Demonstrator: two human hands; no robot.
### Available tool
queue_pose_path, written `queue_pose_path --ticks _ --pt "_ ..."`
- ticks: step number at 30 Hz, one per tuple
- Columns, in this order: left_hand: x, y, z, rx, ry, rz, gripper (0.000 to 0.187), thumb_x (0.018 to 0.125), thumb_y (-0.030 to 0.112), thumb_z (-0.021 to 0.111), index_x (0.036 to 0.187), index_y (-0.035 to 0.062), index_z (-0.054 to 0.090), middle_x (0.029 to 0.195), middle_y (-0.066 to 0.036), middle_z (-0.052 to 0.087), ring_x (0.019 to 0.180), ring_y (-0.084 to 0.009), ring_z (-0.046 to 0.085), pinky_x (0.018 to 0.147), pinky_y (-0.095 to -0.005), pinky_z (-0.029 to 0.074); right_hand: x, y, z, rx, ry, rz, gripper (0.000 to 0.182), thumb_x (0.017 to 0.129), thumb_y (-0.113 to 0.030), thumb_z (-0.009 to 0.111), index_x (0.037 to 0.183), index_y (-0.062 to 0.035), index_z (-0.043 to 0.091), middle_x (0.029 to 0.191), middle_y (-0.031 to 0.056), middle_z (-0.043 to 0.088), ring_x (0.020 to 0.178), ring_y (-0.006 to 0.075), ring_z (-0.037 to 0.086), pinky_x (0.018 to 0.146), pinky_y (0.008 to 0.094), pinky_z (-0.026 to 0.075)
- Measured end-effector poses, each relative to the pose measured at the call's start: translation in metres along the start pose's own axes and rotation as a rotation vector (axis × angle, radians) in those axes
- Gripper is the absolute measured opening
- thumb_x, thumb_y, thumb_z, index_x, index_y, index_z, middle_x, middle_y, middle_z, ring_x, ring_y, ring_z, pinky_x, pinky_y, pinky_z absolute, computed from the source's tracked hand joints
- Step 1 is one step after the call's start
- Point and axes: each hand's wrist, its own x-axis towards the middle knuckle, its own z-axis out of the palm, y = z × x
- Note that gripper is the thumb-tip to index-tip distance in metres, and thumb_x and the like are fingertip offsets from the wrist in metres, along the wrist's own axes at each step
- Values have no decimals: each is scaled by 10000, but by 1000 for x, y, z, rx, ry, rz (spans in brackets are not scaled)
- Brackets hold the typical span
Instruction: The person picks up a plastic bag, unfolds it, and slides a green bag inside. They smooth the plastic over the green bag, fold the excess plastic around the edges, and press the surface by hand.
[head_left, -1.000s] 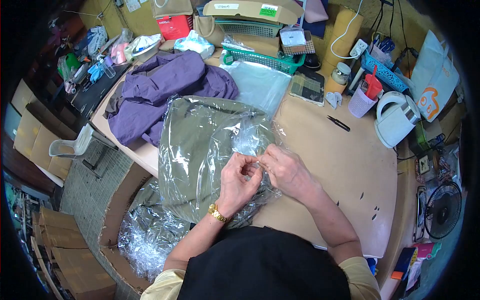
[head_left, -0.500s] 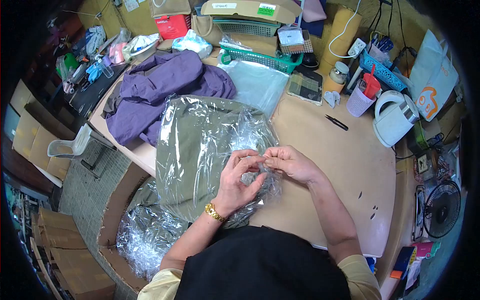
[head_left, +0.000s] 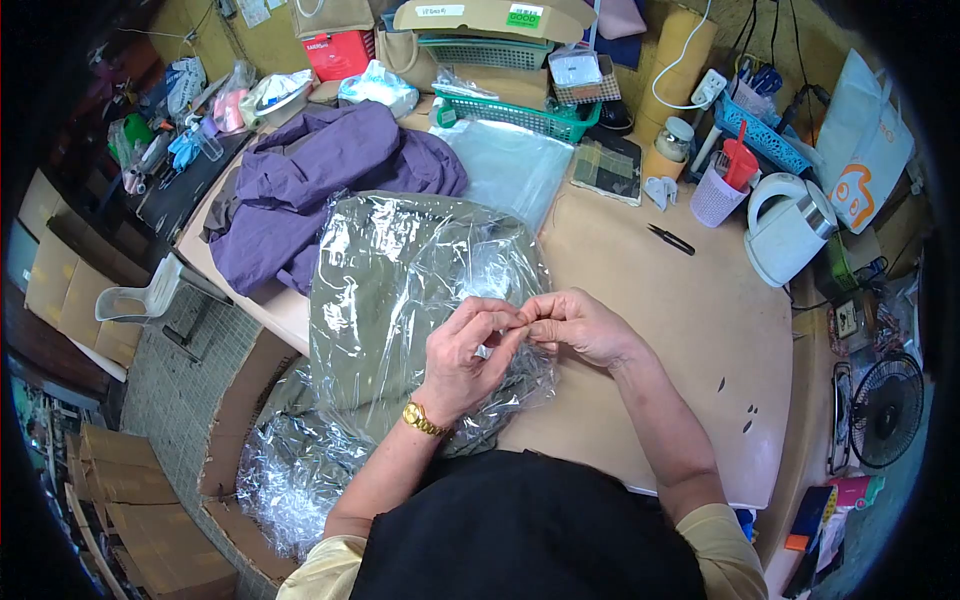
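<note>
A folded olive-green garment (head_left: 385, 290) lies in a clear plastic bag (head_left: 420, 240) on the beige table (head_left: 680, 320). My left hand (head_left: 460, 355), with a gold watch at the wrist, pinches the bag's open edge near me. My right hand (head_left: 575, 325) pinches the same edge, fingertips meeting those of the left. Something small and pale shows between the left fingers; I cannot tell what it is.
A purple cloth (head_left: 320, 175) lies behind the bag, beside a stack of flat clear bags (head_left: 510, 165). Black snips (head_left: 670, 238), a white kettle (head_left: 790, 230), baskets and boxes crowd the far edge. A cardboard box of bagged pieces (head_left: 290, 470) stands at my lower left.
Both hands have drawn together at the bag's edge and shifted slightly toward me. The plastic over the garment has been pulled tighter. Nothing else has moved.
</note>
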Motion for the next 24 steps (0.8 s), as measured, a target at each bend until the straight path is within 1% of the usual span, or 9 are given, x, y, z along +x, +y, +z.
queue_pose_path --ticks 2,6,9,11,15,17,20,22,24 --pt "4 0 0 -33 -4 19 218 767 -29 780 962 49 721 973 -93 676 785 -163 687 659 -266 579 1 1 2 152 -15 -29 168 937 -105 666 1062 6 650 880 -11 638 705 45 536 631 184 422" --pt "3 -5 3 -32 40 123 171 759 -16 793 902 35 714 947 -94 671 784 -165 688 657 -257 574 -1 -4 4 180 -23 -52 153 926 -85 673 1045 10 658 847 2 653 682 51 550 616 186 436" --pt "-2 -4 5 12 103 133 150 757 -20 794 873 30 714 909 -83 669 743 -158 669 617 -256 548 -4 -15 14 -21 126 -49 80 910 -52 680 976 -6 681 830 8 670 674 43 560 615 190 442" --pt "-5 -2 6 38 128 118 142 758 -26 792 863 29 715 888 -76 668 719 -154 656 594 -258 532 -7 -25 22 -358 309 -77 21 887 -5 674 895 -11 693 819 13 684 669 47 573 623 205 458" --pt "-3 3 7 124 186 168 156 740 -34 797 847 44 715 846 -69 654 681 -156 614 557 -263 485 -13 -31 26 -516 371 -226 55 867 36 648 862 -1 688 815 18 687 690 66 587 654 231 479" --pt "-1 9 5 151 197 194 168 731 -39 806 840 49 714 843 -70 650 674 -156 593 546 -259 469 -16 -35 18 -608 504 -304 48 852 57 629 857 29 667 802 39 676 738 89 606 689 248 493" --pt "9 32 -4 145 88 147 188 731 -52 782 865 50 700 857 -78 651 708 -184 613 582 -284 486 -30 -47 6 -714 539 -403 48 834 79 621 847 40 647 831 66 664 787 120 612 716 270 498" --pt "18 46 -22 200 29 127 173 747 -6 751 886 63 676 883 -81 648 796 -247 629 680 -349 501 -53 -62 -20 -1184 854 -391 80 823 83 615 891 44 634 878 75 652 816 149 607 749 299 500" --pt "15 33 -53 276 -29 81 174 807 46 713 972 52 658 981 -115 659 908 -308 614 807 -385 475 -86 -72 -67 -1357 994 -329 135 838 50 615 970 25 634 910 77 650 818 171 603 785 322 499"
